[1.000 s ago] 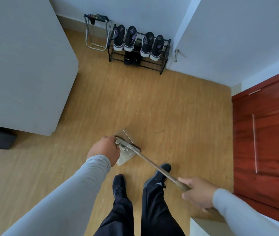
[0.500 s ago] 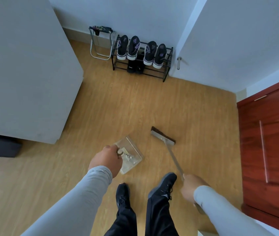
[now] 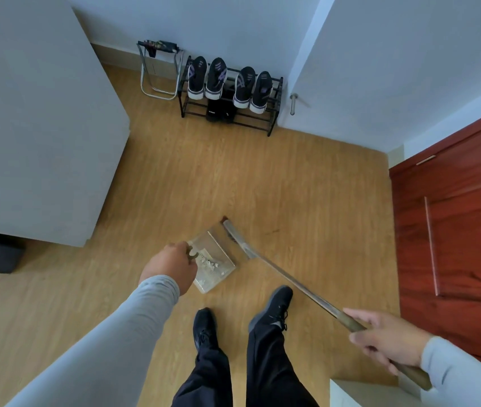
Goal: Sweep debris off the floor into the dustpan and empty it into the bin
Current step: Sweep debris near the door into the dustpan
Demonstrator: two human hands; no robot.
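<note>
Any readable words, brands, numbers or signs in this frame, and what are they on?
No text can be read.
Small white mark on the black item on the lower shelf of the shoe rack: too small and blurred.
Purple stripe markings on the shoes: a pattern, no letters.

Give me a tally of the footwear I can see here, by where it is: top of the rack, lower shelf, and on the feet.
Top of the shoe rack, dark sneakers with white soles: 4
Lower shelf, black shoes: looks like 2, partly hidden
Black shoes on the person's feet: 2
Total: 8
</note>
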